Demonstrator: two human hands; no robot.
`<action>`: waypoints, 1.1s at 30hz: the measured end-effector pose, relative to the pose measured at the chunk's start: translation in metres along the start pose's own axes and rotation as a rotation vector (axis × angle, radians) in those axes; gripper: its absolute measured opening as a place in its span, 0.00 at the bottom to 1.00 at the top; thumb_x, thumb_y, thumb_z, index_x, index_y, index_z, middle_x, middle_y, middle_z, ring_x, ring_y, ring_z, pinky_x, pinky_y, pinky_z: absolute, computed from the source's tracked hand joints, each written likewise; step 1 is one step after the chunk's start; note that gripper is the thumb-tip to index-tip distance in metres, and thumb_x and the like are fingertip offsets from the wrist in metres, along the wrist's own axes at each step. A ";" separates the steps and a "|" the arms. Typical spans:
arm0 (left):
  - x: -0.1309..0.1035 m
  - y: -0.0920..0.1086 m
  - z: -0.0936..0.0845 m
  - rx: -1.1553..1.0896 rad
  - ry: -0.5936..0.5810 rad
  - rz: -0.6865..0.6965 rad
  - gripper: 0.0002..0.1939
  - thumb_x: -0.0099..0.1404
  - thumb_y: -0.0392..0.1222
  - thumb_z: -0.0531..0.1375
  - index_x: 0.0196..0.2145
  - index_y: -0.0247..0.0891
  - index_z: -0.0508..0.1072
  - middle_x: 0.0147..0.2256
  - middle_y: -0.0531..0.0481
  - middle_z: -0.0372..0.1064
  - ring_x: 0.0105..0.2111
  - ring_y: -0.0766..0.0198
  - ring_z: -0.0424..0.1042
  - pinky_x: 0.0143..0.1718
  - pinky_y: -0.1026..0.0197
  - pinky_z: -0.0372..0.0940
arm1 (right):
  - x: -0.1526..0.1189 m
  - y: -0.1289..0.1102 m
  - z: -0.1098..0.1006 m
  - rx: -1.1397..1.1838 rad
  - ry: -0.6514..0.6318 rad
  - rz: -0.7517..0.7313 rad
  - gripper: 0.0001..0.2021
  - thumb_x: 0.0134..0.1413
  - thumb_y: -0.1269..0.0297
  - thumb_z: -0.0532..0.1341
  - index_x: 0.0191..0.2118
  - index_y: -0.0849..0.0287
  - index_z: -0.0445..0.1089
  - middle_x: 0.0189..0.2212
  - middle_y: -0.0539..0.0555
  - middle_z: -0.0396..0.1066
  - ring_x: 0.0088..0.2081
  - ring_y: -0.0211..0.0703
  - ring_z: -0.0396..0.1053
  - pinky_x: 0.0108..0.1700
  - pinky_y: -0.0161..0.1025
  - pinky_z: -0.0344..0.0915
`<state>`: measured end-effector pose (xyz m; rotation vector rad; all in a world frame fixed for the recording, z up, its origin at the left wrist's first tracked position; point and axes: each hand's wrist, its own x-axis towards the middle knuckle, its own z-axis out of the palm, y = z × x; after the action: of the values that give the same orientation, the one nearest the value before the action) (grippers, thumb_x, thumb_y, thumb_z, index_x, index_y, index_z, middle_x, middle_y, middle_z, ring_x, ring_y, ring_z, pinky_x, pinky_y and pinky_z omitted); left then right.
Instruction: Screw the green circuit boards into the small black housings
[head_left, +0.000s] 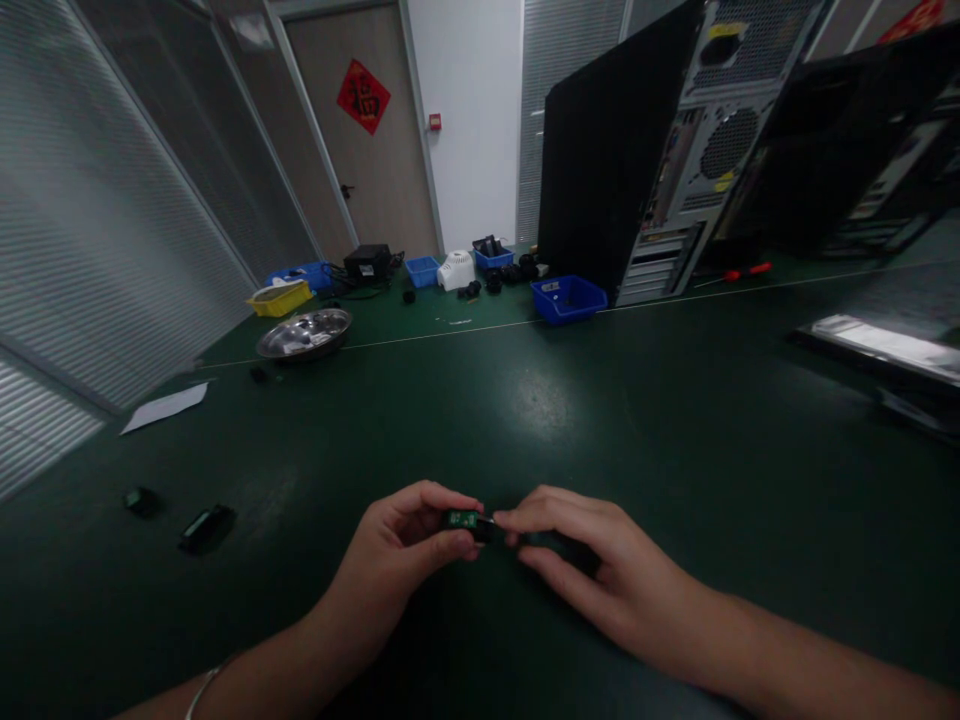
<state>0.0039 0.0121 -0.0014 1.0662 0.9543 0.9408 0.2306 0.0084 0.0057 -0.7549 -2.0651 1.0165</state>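
Observation:
Over the near middle of the table, my left hand pinches a small green circuit board with a black part between thumb and fingers. The board's right end, where a small pale edge shows, points toward my right hand. My right fingers are curled in, their tips at that end. What they hold there, if anything, is too small to make out. On the table to the left lie a small dark piece with a green face and another small dark green piece.
Behind my hands stand a blue bin, a black computer tower and a metal bowl. Further back are a yellow tray and a white plastic housing. White paper lies left; a flat device lies right.

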 end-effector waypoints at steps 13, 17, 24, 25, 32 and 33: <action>-0.001 0.005 0.002 0.001 -0.021 -0.028 0.08 0.56 0.32 0.69 0.34 0.39 0.80 0.32 0.52 0.78 0.31 0.68 0.74 0.36 0.66 0.66 | 0.000 -0.001 0.000 0.020 -0.020 0.012 0.15 0.62 0.76 0.58 0.52 0.56 0.70 0.41 0.55 0.73 0.43 0.42 0.72 0.45 0.39 0.68; 0.000 0.002 0.001 0.004 -0.031 -0.022 0.07 0.57 0.33 0.68 0.36 0.40 0.80 0.32 0.52 0.77 0.32 0.67 0.73 0.36 0.66 0.66 | 0.000 -0.001 0.000 0.018 -0.013 0.013 0.15 0.62 0.76 0.58 0.52 0.56 0.70 0.42 0.54 0.73 0.42 0.40 0.72 0.45 0.38 0.68; 0.001 -0.002 -0.003 0.038 -0.059 0.054 0.10 0.59 0.33 0.66 0.39 0.44 0.80 0.41 0.54 0.68 0.34 0.70 0.68 0.35 0.68 0.64 | -0.003 -0.004 -0.001 -0.015 0.062 0.023 0.19 0.61 0.74 0.58 0.56 0.52 0.65 0.44 0.53 0.73 0.44 0.41 0.72 0.47 0.39 0.67; 0.001 -0.002 -0.003 0.039 -0.083 0.044 0.10 0.59 0.33 0.66 0.39 0.44 0.79 0.40 0.54 0.68 0.33 0.70 0.68 0.35 0.68 0.64 | -0.003 -0.004 -0.001 -0.016 0.063 0.016 0.19 0.61 0.74 0.58 0.57 0.53 0.64 0.44 0.54 0.73 0.44 0.42 0.72 0.47 0.39 0.67; 0.004 -0.001 0.001 -0.098 -0.072 0.023 0.16 0.59 0.31 0.66 0.43 0.43 0.71 0.41 0.51 0.69 0.34 0.65 0.72 0.33 0.64 0.66 | -0.002 -0.005 -0.001 0.049 -0.046 -0.050 0.18 0.62 0.75 0.57 0.56 0.57 0.68 0.40 0.57 0.73 0.40 0.43 0.72 0.42 0.41 0.68; 0.004 -0.001 0.002 -0.101 -0.054 0.015 0.13 0.59 0.31 0.66 0.40 0.42 0.72 0.43 0.51 0.69 0.34 0.66 0.72 0.33 0.63 0.66 | -0.002 -0.005 -0.001 0.052 -0.053 -0.045 0.19 0.62 0.75 0.57 0.57 0.57 0.68 0.40 0.58 0.73 0.40 0.43 0.72 0.42 0.41 0.68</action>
<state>0.0069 0.0150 -0.0022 1.0097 0.8466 0.9583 0.2314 0.0051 0.0098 -0.6584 -2.0831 1.0707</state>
